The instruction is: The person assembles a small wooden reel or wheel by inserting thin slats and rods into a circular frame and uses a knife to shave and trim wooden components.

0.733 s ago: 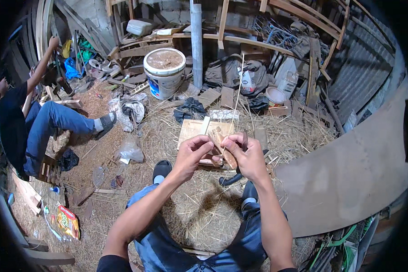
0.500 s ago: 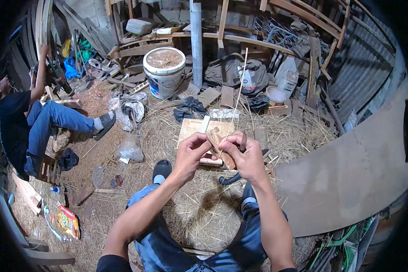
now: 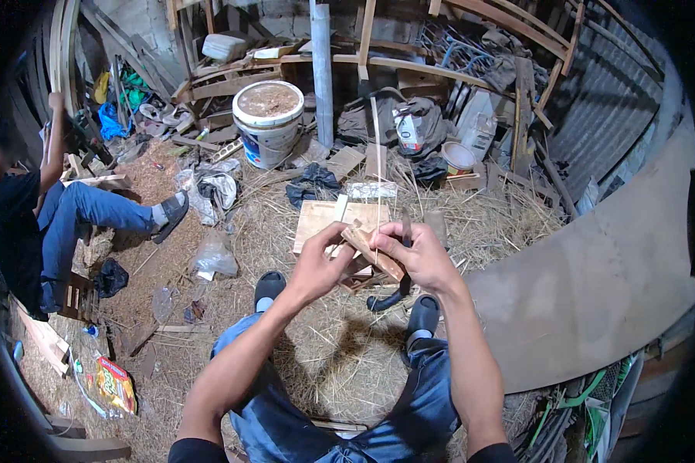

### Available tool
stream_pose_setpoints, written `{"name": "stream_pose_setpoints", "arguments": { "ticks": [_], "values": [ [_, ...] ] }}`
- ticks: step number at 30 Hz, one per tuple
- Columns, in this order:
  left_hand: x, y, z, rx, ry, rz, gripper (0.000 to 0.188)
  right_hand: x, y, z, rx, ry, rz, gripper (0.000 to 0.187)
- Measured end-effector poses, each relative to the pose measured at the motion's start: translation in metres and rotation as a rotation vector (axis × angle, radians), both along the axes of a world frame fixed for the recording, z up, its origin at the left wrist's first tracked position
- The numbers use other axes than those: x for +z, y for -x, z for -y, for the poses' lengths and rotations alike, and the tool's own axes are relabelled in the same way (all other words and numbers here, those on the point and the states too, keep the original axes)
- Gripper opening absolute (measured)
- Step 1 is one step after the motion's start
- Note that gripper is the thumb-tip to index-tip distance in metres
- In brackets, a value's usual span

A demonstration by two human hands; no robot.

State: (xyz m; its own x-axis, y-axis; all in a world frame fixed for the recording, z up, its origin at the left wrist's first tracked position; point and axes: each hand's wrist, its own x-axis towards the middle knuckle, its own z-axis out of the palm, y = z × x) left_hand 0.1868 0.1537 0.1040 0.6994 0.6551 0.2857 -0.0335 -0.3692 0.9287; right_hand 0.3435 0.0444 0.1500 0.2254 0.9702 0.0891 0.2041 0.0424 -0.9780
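Just above the centre of my view, my left hand (image 3: 319,264) is closed round a brown wooden piece (image 3: 380,260) that slants from 10 toward 4 o'clock. My right hand (image 3: 427,258), at its 3 o'clock side, pinches a thin pale strip (image 3: 376,139) between thumb and fingers; the strip rises toward 12 o'clock, its lower end crossing the wood.

The strip looks slender enough to split if I bend or twist it sharply, and its long free end could wobble and drag it out of the pinch. Dropped, it could vanish among the straw (image 3: 347,339) at 6 o'clock, which is nearly its colour. Too light a hold with my left could let the wood roll. A dark curved thing (image 3: 405,287) hangs just below my right fingers; whether I grip it I cannot tell, but any edge there could nick a careless knuckle.
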Motion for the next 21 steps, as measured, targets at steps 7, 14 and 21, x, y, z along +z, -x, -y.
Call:
{"name": "stream_pose_setpoints", "arguments": {
  "ticks": [7, 14, 21],
  "values": [
    [0.009, -0.005, -0.001, -0.236, 0.392, 0.117, 0.016, 0.039, -0.034, -0.018, -0.273, -0.151, 0.081, 0.019],
    [0.015, 0.0, 0.003, -0.314, 0.551, 0.16, 0.023, 0.043, 0.008, -0.004, -0.228, -0.183, 0.01, 0.017],
    [0.013, 0.015, 0.003, -0.466, 0.729, 0.261, 0.025, 0.04, 0.026, 0.007, -0.197, -0.228, 0.028, 0.014]
  ]
}}
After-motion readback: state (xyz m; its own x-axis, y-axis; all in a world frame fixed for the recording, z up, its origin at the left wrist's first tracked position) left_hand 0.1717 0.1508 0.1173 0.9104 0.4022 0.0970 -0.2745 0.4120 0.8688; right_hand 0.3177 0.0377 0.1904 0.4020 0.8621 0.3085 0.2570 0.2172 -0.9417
